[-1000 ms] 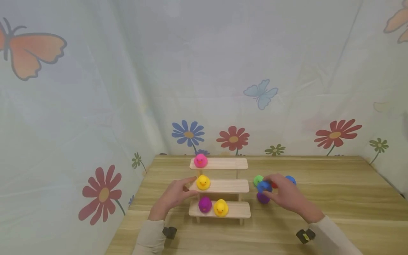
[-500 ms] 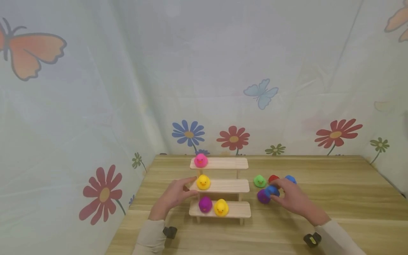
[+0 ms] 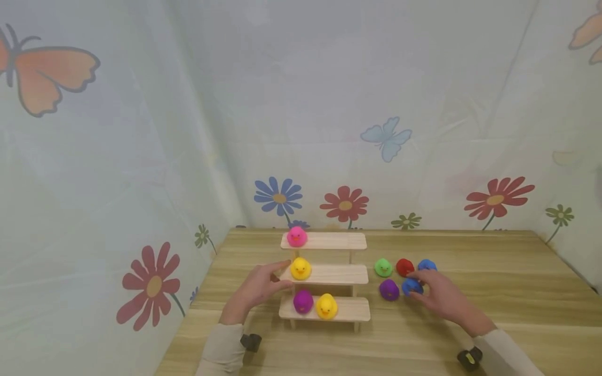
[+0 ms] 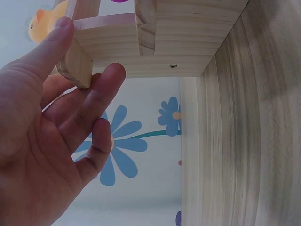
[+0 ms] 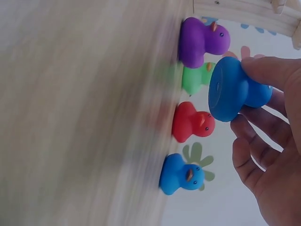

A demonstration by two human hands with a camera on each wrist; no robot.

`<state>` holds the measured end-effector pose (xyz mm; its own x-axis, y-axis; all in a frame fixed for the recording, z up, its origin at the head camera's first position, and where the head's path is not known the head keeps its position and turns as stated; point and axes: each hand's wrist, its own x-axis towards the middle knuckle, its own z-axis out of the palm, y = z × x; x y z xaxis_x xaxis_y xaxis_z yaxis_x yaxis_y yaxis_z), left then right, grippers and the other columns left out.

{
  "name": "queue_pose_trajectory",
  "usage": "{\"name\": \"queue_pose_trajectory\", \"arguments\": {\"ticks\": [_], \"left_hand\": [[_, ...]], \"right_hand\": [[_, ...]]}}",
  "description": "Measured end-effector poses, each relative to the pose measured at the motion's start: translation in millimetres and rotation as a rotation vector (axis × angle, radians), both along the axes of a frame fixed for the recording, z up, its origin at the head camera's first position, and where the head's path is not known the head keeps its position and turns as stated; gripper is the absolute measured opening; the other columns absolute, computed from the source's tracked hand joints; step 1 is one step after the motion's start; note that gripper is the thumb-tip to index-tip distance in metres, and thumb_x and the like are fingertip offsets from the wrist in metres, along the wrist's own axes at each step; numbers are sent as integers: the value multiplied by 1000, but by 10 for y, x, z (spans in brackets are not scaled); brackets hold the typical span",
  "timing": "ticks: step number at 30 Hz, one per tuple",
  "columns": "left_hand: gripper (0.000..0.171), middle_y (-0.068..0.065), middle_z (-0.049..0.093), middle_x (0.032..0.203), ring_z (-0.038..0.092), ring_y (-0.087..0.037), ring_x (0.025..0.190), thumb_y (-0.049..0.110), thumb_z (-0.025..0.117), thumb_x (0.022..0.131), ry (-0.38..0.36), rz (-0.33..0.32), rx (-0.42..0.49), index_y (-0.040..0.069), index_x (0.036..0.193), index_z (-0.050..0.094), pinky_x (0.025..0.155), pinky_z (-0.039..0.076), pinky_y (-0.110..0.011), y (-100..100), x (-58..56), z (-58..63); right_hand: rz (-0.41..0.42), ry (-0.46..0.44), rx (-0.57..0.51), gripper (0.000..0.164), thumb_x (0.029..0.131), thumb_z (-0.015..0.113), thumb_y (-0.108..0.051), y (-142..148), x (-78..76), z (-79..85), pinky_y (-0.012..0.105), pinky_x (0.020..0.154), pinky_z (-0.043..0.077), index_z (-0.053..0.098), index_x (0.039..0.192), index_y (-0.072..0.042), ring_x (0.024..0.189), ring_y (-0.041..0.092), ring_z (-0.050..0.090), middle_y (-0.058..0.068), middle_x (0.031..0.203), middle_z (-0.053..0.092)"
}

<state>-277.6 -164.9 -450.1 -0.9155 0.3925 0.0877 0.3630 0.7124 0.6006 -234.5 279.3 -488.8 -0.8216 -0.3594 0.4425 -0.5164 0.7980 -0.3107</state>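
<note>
My left hand [image 3: 257,287] pinches the left end of the middle board of a three-tier wooden shelf [image 3: 334,274]. In the left wrist view the thumb lies on one side of the board and fingers on the other. My right hand [image 3: 442,295] holds a blue rubber duck [image 5: 228,89] between thumb and fingers, its flat base showing and raised off the table in the right wrist view. Close by stand a purple duck [image 3: 389,290], a green duck [image 3: 383,267], a red duck [image 3: 404,267] and another blue duck [image 3: 427,265], partly behind the hand.
On the shelf sit a pink duck [image 3: 297,237] on top, a yellow duck [image 3: 300,269] in the middle, and a purple duck [image 3: 303,302] beside a yellow one at the bottom. The wooden table [image 3: 517,292] ends at a flower-printed curtain [image 3: 423,167].
My right hand has carried the blue duck rightward, away from above the purple duck, which now shows fully with the green and red ones. My left hand has stayed on the shelf.
</note>
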Motion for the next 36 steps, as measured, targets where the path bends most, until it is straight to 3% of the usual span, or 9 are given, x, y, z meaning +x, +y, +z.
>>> {"name": "queue_pose_trajectory", "arguments": {"ticks": [10, 21, 36], "left_hand": [[67, -5, 60, 123, 58, -10, 79, 53, 64, 82, -8, -5, 6, 17, 136, 51, 66, 49, -26, -9, -1, -19], [67, -6, 61, 122, 57, -10, 79, 53, 64, 81, -1, -4, 2, 16, 136, 51, 65, 49, -26, -3, -1, -4], [66, -5, 58, 127, 58, -11, 80, 52, 64, 82, 9, -15, 16, 17, 136, 51, 66, 50, -25, -14, 10, 7]], "right_hand": [[-37, -119, -31, 30, 72, 81, -15, 74, -27, -73, 33, 68, 51, 64, 97, -13, 77, 7, 56, -12, 86, 57], [-35, -181, -31, 34, 69, 81, -9, 89, -62, -41, 36, 70, 51, 64, 98, -9, 79, 13, 59, -4, 90, 62], [-41, -245, -27, 32, 69, 81, -8, 85, -139, -55, 32, 68, 49, 63, 96, -8, 78, 14, 57, -4, 87, 60]]}}
